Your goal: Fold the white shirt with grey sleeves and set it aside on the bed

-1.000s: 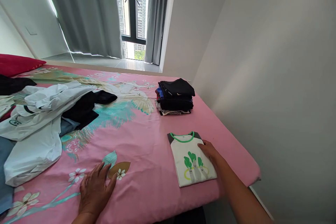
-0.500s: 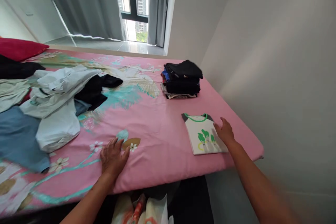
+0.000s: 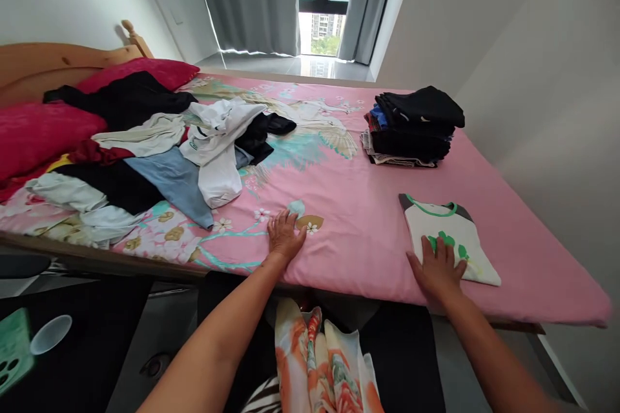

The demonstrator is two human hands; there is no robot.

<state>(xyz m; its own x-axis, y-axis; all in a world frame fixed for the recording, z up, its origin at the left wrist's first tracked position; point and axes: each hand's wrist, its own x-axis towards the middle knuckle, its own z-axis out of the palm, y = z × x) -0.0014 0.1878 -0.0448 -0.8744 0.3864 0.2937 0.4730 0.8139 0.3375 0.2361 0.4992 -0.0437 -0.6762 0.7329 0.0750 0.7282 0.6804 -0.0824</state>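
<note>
A folded white T-shirt (image 3: 448, 222) with green neck trim, dark sleeves and a green print lies near the front right of the bed. My right hand (image 3: 438, 274) rests over its lower left part, fingers spread, hiding some of the print. Flat on the pink bedsheet (image 3: 349, 232), my left hand (image 3: 285, 237) has its fingers stretched out and holds nothing. Behind the T-shirt stands a stack of folded dark clothes (image 3: 414, 126). To the left of my left hand spreads a loose heap of clothes, with a white shirt (image 3: 220, 168) and a blue garment (image 3: 172, 181) in it.
Red pillows (image 3: 48, 135) lie by the wooden headboard (image 3: 58, 61) at the left. A black surface at lower left bears a green phone case (image 3: 13, 352) and a small translucent cup (image 3: 51, 334). A wall (image 3: 557, 110) runs along the right.
The view has turned left, showing the pillows and headboard. My right hand has moved from the T-shirt's right edge to its lower left part. My left hand stays on the sheet.
</note>
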